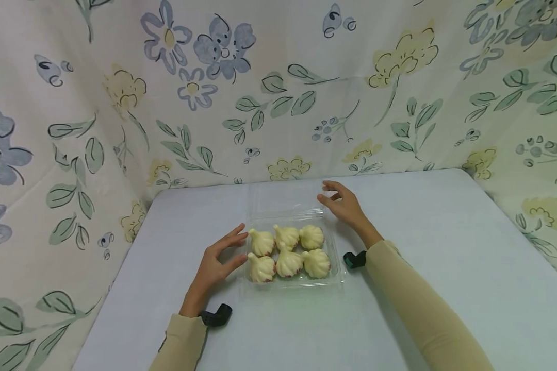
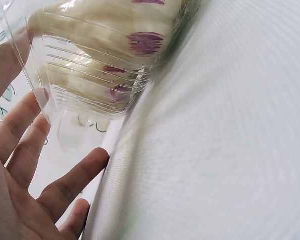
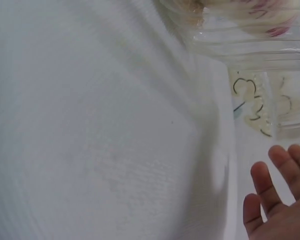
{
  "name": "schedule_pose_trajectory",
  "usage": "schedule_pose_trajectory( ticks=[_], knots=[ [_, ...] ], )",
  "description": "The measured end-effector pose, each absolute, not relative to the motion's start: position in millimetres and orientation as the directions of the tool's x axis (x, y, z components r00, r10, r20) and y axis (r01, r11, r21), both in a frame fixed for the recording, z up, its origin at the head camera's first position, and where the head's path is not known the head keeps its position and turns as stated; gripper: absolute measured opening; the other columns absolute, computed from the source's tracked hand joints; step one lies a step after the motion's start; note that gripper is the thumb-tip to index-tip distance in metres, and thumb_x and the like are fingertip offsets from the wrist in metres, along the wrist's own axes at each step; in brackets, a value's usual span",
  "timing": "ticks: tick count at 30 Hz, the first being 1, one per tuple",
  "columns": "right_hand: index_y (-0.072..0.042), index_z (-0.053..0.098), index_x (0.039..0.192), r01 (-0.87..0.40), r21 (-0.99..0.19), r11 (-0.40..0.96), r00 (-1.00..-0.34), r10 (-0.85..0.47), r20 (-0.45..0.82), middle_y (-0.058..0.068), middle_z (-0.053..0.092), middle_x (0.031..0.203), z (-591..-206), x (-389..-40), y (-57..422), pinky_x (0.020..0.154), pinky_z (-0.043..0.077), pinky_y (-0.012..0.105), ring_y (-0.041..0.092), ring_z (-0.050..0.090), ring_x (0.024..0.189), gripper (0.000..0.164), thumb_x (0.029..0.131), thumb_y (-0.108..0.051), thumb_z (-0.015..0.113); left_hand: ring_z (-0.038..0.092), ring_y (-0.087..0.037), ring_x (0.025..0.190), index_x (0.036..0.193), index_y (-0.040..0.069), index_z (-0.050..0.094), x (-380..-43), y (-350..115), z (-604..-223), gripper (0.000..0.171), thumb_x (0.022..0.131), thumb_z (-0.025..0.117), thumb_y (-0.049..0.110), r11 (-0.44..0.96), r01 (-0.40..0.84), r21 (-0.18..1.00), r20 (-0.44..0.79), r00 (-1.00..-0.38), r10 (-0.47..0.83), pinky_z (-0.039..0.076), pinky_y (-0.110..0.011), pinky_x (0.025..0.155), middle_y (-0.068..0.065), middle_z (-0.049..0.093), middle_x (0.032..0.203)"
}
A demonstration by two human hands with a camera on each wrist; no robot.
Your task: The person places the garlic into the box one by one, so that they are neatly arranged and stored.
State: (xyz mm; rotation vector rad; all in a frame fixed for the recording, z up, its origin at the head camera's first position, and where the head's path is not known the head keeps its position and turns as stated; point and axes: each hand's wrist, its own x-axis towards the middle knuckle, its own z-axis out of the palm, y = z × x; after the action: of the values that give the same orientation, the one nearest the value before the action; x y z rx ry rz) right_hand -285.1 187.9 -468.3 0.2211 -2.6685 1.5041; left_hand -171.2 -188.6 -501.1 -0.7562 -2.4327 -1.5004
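Note:
A clear plastic clamshell box (image 1: 285, 285) lies on the table with its transparent lid (image 1: 283, 198) folded back toward the far edge. Inside sit several cream garlic bulbs (image 1: 289, 263) in two rows; purple patches show on the bulbs (image 2: 145, 44) in the left wrist view. My left hand (image 1: 220, 263) is at the box's left side, fingers spread, with fingertips right at the rim. At the lid's right edge is my right hand (image 1: 345, 206), its thumb and fingers apart. The right wrist view shows loosely extended fingers (image 3: 262, 185) near the lid.
A white cloth covers the table (image 1: 422, 221). Behind it and along both sides hangs a floral curtain (image 1: 278, 139), close to the table's far edge. Each wrist wears a small black camera, one by the left sleeve (image 1: 185, 337) and one by the right sleeve (image 1: 413, 293).

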Motion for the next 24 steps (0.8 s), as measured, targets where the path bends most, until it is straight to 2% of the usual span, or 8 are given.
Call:
schedule_pose_trajectory(
  ticks=[9,15,21,24],
  knots=[
    [-0.012,0.051,0.148,-0.288,-0.828,0.481,-0.957,-0.109,0.269,0.017,0.059,0.142,-459.8,-280.6,187.6,0.090,0.048,0.044,0.035,0.062,0.107,0.058,0.096,-0.029,0.071,0.069,-0.028,0.119,0.140,0.013,0.063,-170.6,-188.5,-500.5,0.054,0.088,0.077,0.004,0.360,0.512,0.780,0.410,-0.852,0.325,0.040,-0.028,0.112,-0.007,0.047,0.159],
    [-0.014,0.053,0.147,-0.340,-0.812,0.475,-0.938,-0.111,0.328,0.014,0.061,0.143,-452.5,-277.6,188.6,0.092,0.046,0.047,0.035,0.064,0.108,0.058,0.094,-0.027,0.074,0.069,-0.030,0.118,0.140,0.012,0.063,-170.6,-188.5,-500.0,0.054,0.088,0.077,0.003,0.355,0.507,0.786,0.407,-0.855,0.320,0.039,-0.029,0.112,-0.008,0.047,0.159],
    [-0.012,0.054,0.146,-0.386,-0.799,0.461,-0.919,-0.120,0.375,0.014,0.061,0.142,-445.4,-271.4,190.0,0.092,0.046,0.049,0.037,0.063,0.108,0.059,0.093,-0.025,0.076,0.069,-0.029,0.117,0.139,0.013,0.063,-170.9,-187.9,-500.3,0.054,0.088,0.077,0.003,0.356,0.507,0.785,0.408,-0.856,0.318,0.037,-0.028,0.113,-0.008,0.048,0.159],
    [-0.012,0.055,0.145,-0.405,-0.793,0.455,-0.911,-0.127,0.392,0.014,0.061,0.141,-441.9,-267.4,191.7,0.092,0.045,0.047,0.038,0.063,0.109,0.058,0.093,-0.024,0.076,0.069,-0.028,0.118,0.139,0.013,0.063,-170.9,-188.0,-500.7,0.054,0.088,0.077,0.003,0.362,0.507,0.782,0.408,-0.856,0.319,0.038,-0.033,0.114,-0.007,0.048,0.159]
  ],
)
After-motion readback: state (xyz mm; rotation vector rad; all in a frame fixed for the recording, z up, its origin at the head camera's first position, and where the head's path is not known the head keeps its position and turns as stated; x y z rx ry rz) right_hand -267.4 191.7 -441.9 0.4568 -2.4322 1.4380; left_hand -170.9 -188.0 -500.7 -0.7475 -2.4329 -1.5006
